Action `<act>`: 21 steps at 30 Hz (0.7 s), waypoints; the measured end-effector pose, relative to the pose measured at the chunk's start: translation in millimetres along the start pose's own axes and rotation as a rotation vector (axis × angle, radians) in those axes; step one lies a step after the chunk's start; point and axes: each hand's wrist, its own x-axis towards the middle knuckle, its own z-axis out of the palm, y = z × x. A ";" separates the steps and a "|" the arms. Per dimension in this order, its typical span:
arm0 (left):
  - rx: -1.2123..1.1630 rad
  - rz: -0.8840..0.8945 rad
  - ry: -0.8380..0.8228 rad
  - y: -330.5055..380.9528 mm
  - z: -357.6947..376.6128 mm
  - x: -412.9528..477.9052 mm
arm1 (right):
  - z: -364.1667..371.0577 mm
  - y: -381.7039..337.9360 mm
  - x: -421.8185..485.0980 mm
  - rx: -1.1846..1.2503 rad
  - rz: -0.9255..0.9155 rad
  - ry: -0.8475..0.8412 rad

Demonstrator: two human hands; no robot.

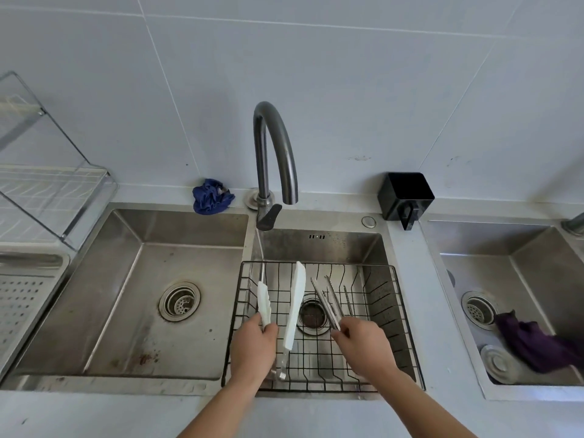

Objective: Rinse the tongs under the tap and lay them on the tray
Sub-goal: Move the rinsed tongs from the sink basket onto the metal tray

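White-tipped tongs (295,303) lie in a black wire basket (398,298) set in the middle sink; their two white arms point away from me. My left hand (252,349) is closed around their near part. Slim metal tongs (327,303) lie to their right in the basket, and my right hand (363,346) grips their near end. The grey curved tap (275,147) stands behind the basket; no water is seen running. A perforated metal tray (22,298) sits at the far left.
An empty sink (151,298) lies left of the basket. A third sink (518,298) at right holds a purple cloth (534,343). A blue cloth (211,196), a black holder (404,196) and a clear dish rack (47,184) stand along the wall.
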 end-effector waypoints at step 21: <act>-0.130 0.048 0.342 -38.6 -130.8 -6.0 | -12.9 -128.6 -10.1 -0.104 -0.308 0.000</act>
